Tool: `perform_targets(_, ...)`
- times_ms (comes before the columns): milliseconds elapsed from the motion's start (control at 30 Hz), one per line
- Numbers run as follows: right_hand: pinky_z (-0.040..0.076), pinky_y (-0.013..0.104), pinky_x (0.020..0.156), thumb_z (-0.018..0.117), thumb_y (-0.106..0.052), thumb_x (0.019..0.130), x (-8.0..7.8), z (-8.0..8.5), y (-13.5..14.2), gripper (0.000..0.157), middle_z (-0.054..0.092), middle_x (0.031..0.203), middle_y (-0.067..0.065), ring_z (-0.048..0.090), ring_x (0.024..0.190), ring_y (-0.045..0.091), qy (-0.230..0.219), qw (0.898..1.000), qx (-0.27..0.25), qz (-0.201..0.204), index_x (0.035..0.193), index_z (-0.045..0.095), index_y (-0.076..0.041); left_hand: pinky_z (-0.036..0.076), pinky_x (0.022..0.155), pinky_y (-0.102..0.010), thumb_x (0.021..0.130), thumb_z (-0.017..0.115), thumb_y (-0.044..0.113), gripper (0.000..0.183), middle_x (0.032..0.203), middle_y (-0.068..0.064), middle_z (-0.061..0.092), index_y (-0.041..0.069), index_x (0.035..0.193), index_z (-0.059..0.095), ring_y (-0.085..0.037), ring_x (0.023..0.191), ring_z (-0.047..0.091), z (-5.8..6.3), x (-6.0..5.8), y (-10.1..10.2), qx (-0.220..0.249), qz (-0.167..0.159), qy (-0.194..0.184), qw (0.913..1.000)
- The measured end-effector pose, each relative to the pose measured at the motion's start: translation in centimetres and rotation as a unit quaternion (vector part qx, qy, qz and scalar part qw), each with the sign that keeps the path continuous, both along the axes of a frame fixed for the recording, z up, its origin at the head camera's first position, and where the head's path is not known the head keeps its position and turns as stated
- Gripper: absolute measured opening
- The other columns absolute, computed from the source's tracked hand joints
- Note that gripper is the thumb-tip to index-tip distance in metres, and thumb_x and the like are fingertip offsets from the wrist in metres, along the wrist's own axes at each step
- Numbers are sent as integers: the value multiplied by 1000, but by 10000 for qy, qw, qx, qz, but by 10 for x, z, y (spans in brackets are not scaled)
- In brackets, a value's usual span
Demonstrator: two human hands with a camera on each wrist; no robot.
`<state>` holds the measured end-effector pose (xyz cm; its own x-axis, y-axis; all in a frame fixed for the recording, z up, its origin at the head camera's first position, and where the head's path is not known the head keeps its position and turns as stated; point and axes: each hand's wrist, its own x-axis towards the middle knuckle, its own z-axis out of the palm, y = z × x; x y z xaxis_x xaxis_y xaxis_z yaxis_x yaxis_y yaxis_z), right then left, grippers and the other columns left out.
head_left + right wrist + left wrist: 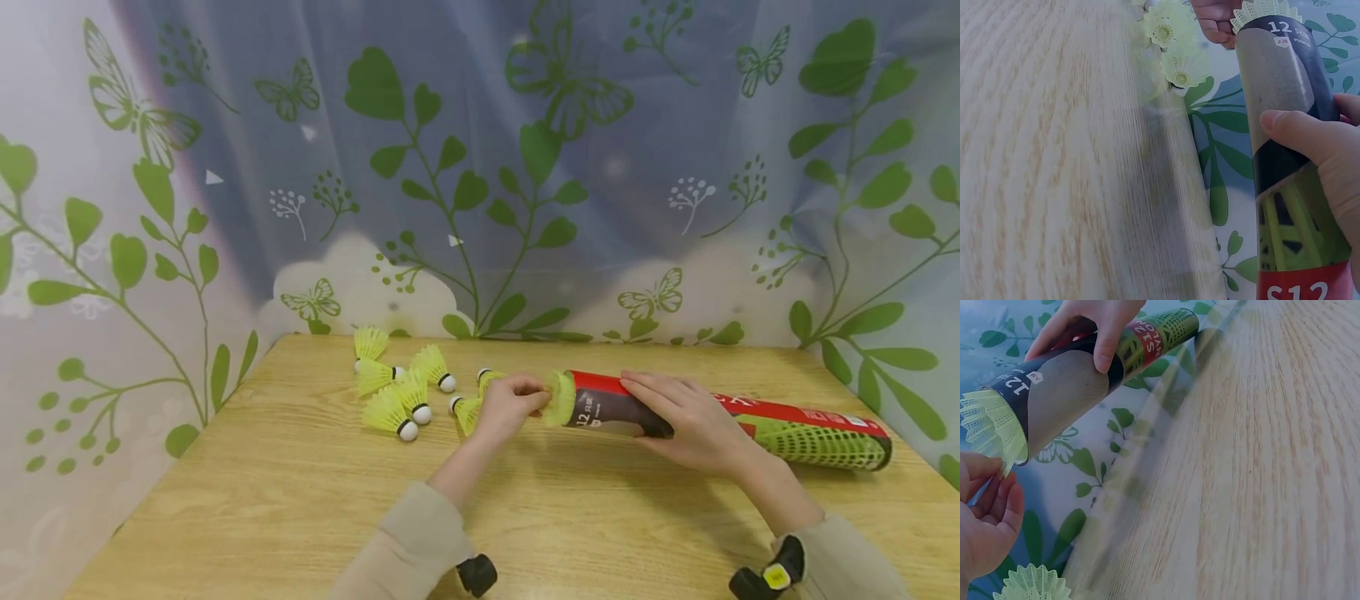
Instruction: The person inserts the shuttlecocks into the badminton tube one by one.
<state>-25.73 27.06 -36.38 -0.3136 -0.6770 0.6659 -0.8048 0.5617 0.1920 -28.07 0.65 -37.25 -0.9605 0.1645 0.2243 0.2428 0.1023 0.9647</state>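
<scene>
My right hand (686, 421) grips a red, black and green shuttlecock tube (817, 433) around its middle, thumb on the near side in the right wrist view. The tube lies slantwise, its mouth toward the left. A yellow-green shuttlecock (988, 425) sticks out of that mouth, skirt showing and the rest hidden inside. With thumb and fingertips my left hand (510, 408) pinches the skirt's edge. Two more shuttlecocks, one nearer (467, 412) and one farther back (487, 377), lie beside the left hand, partly covered by it.
Farther left on the wooden table (300, 500) lies a loose group of several yellow shuttlecocks (386, 412) with white tips. A curtain (480, 167) printed with leaves and butterflies hangs behind the table's far edge.
</scene>
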Motion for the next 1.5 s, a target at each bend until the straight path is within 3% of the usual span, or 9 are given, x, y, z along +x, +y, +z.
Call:
perform_targets(233, 44, 43, 81, 39, -58, 92, 0, -1, 0, 69, 58, 124, 11, 55, 107, 25, 70, 10000, 39, -46, 130, 54, -2, 55, 65, -29, 82, 67, 3, 15, 87, -18, 70, -7, 93, 71, -10, 63, 59, 1, -1, -2, -362, 161, -28, 9992)
perform_targets(700, 44, 44, 81, 40, -58, 92, 1, -1, 1, 68, 58, 124, 11, 55, 107, 25, 39, 10000, -12, -47, 130, 53, -3, 55, 61, -26, 83, 67, 2, 9, 81, -15, 69, -5, 88, 69, -17, 64, 65, 1, 0, 3, -567, 58, 127, 9983)
perform_targets(1167, 45, 45, 81, 40, -59, 91, 0, -2, 1, 68, 59, 123, 11, 56, 107, 24, 94, 9999, -29, -82, 130, 54, -4, 54, 59, -27, 82, 68, 2, 8, 74, -15, 69, -5, 84, 71, -14, 60, 63, -1, -1, 11, -760, -39, 256, 9968)
perform_targets(1500, 44, 45, 81, 39, -59, 91, -1, -3, 2, 69, 59, 123, 11, 56, 107, 25, 80, 9999, -11, -103, 130, 54, -4, 46, 56, -18, 83, 69, 9, 11, 82, -10, 71, 0, 88, 74, -6, 63, 55, -1, 1, 12, -1119, 55, 276, 9933)
